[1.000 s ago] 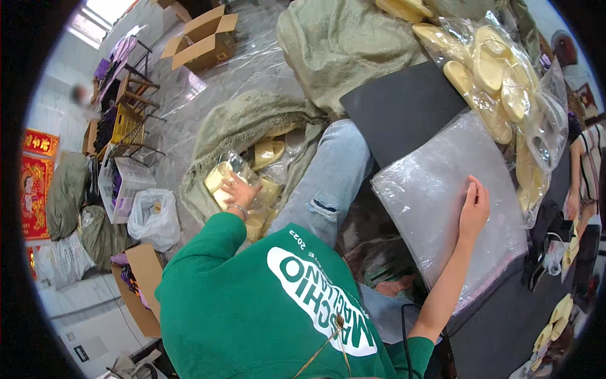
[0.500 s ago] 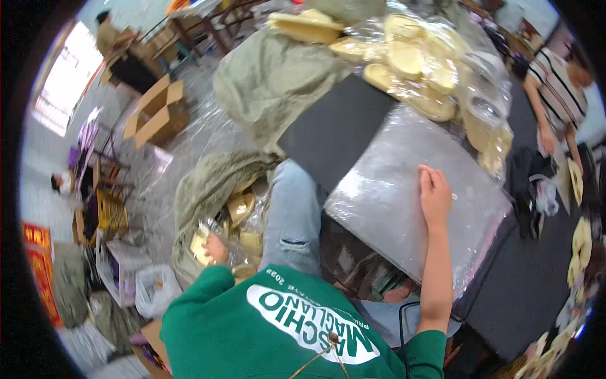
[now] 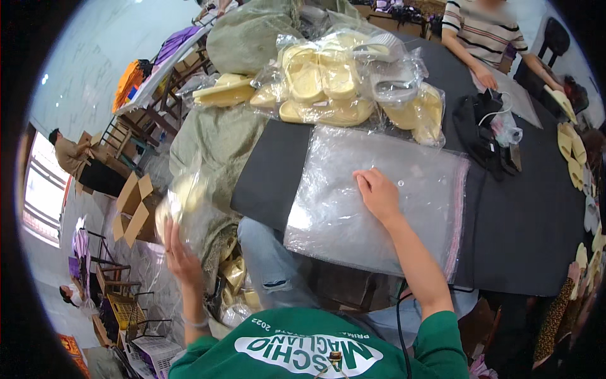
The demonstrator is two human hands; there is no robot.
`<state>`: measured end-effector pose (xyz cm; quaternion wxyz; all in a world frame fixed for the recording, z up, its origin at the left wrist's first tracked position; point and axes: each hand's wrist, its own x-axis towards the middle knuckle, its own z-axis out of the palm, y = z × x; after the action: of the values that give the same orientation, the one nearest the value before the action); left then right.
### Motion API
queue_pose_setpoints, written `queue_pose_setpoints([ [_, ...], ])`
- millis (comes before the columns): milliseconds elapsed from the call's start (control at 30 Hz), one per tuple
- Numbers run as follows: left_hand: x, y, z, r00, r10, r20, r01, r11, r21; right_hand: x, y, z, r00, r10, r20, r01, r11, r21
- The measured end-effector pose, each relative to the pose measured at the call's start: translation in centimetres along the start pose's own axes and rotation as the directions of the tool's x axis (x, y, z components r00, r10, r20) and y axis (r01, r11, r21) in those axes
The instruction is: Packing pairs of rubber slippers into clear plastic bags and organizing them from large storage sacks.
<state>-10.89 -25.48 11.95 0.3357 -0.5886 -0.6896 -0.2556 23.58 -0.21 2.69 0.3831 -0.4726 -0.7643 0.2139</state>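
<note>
Raised over the left side, my left hand (image 3: pixel 182 256) holds a clear bag with pale yellow slippers (image 3: pixel 186 199) inside; motion blurs it. Below it, an open green-grey sack (image 3: pixel 218 300) beside my left knee holds more yellow slippers (image 3: pixel 235 275). My right hand (image 3: pixel 379 192) rests on a flat stack of clear plastic bags (image 3: pixel 341 234), its fingers curled together with nothing visible in them. Under the bags lies a black table top (image 3: pixel 268 170).
Bagged yellow slippers (image 3: pixel 325 72) and grey ones (image 3: pixel 396 85) are heaped beyond the bags. A black bag (image 3: pixel 473 126) lies to the right. Across the table sits a person in a striped shirt (image 3: pixel 480 31). An open cardboard box (image 3: pixel 136 211) stands on the floor at left.
My left hand has risen out of the sack and swung forward with the bagged slippers. My right hand stays on the plastic bags, its fingers more curled. The view has turned rightward.
</note>
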Motion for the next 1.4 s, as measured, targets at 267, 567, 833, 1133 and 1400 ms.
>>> queue_pose_setpoints([
  [267, 22.1, 9.1, 10.9, 0.77, 0.279, -0.574, -0.524, 0.789, -0.32, -0.4, 0.3, -0.2, 1.0, 0.025, 0.009, -0.024, 0.999, -0.026],
  [567, 26.1, 19.9, 25.5, 0.973, 0.226, 0.048, -0.175, 0.855, -0.488, -0.5, 0.6, 0.4, 1.0, 0.004, 0.014, -0.005, 0.997, 0.08],
  [833, 17.2, 19.5, 29.5, 0.855, -0.247, 0.456, 0.449, 0.791, -0.416, -0.1, 1.0, -0.2, 1.0, 0.024, -0.012, -0.023, 0.998, 0.054],
  [1133, 20.5, 23.0, 34.6, 0.935, 0.029, 0.355, 0.209, 0.762, -0.613, 0.0, 1.0, -0.1, 0.999, 0.032, -0.031, -0.03, 0.999, 0.045],
  [1400, 25.8, 26.0, 36.8, 0.937, 0.132, 0.324, 0.11, 0.769, -0.63, 0.4, 0.4, 0.0, 0.999, 0.05, -0.018, -0.049, 0.998, 0.045],
])
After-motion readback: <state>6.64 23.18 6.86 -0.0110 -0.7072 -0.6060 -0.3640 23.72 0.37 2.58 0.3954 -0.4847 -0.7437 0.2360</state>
